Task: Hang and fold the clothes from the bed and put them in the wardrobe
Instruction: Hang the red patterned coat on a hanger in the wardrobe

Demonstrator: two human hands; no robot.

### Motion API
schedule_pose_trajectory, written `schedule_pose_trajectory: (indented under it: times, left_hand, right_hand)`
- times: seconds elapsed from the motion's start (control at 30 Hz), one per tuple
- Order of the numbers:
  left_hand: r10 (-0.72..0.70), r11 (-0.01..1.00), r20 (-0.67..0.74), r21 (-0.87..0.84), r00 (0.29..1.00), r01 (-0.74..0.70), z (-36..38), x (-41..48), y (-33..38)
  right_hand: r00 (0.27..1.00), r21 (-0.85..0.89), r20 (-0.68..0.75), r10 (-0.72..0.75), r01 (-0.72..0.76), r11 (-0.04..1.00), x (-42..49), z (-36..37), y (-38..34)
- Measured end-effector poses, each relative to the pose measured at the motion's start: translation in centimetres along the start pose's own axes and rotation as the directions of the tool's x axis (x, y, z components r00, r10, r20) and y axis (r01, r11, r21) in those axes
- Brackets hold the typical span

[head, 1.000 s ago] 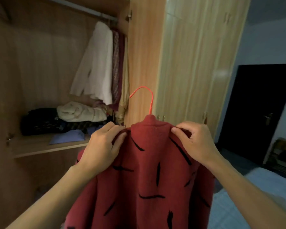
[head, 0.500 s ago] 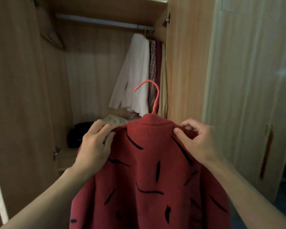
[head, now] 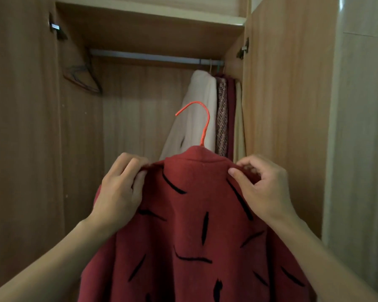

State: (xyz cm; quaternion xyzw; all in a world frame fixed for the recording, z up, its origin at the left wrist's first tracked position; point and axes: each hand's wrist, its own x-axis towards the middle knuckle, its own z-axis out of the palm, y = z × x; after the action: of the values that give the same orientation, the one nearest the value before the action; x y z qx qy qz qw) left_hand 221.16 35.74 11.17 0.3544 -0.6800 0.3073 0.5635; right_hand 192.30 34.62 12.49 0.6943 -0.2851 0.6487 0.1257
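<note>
Both hands were clamped on the red coat [head: 194, 236] at its shoulders, left hand [head: 118, 192] and right hand [head: 264, 188] apart on either side of the collar, from which the hook of an orange hanger [head: 203, 127] stuck up. It was held before the open wooden wardrobe [head: 282, 105], below the metal rail [head: 151, 56]. A cream garment [head: 196, 110] and others hung at the rail's right end, dark bare hangers [head: 83, 80] at its left.

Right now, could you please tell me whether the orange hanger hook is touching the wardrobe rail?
Apart. The head view shows the hanger hook well below the rail, with bare back panel between them.
</note>
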Motion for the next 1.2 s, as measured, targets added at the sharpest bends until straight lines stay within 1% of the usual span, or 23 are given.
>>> schedule_pose_trajectory:
  times: [0.1, 0.2, 0.3, 0.5, 0.7, 0.83, 0.9, 1.0, 1.2]
  left_hand:
    - [-0.034, 0.999, -0.046, -0.019, 0.998, 0.033, 1.9, 1.5, -2.6]
    - [-0.044, 0.998, -0.075, -0.036, 0.996, 0.041, 3.9, 2.9, -5.9]
    - [0.004, 0.999, -0.11, -0.032, 0.994, -0.007, 5.9, 4.4, -9.7]
    - [0.108, 0.994, -0.159, -0.007, 0.981, -0.11, 9.5, 8.3, -17.9]
    - [0.189, 0.982, -0.205, 0.051, 0.96, -0.182, 13.4, 12.7, -25.8]
    - [0.191, 0.982, -0.211, 0.037, 0.959, -0.187, 17.2, 14.6, -30.5]
    - [0.188, 0.982, -0.226, 0.039, 0.956, -0.184, 19.4, 15.4, -32.7]
    - [0.178, 0.984, -0.269, 0.058, 0.946, -0.169, 22.5, 16.8, -35.2]
    - [0.219, 0.975, -0.303, 0.108, 0.927, -0.195, 28.1, 20.5, -38.4]
  right_hand:
    - [0.998, -0.007, 0.022, -0.056, 0.057, 0.998, 2.2, 2.3, 1.9]
    - [0.997, -0.036, 0.003, -0.077, 0.077, 0.996, 4.2, 5.3, 3.3]
    - [0.997, -0.071, -0.033, -0.072, 0.069, 0.995, 6.1, 8.7, 4.6]
    - [0.988, -0.163, -0.113, -0.109, 0.089, 0.982, 10.8, 15.7, 7.3]
    - [0.965, -0.259, -0.158, -0.207, 0.162, 0.952, 15.7, 22.7, 10.7]
    - [0.96, -0.304, -0.16, -0.231, 0.175, 0.936, 18.3, 27.0, 13.9]
    - [0.953, -0.328, -0.184, -0.239, 0.17, 0.929, 19.4, 29.2, 15.8]
    - [0.941, -0.303, -0.238, -0.239, 0.162, 0.939, 20.5, 32.4, 18.3]
    - [0.928, -0.3, -0.247, -0.28, 0.201, 0.932, 24.3, 35.1, 23.0]
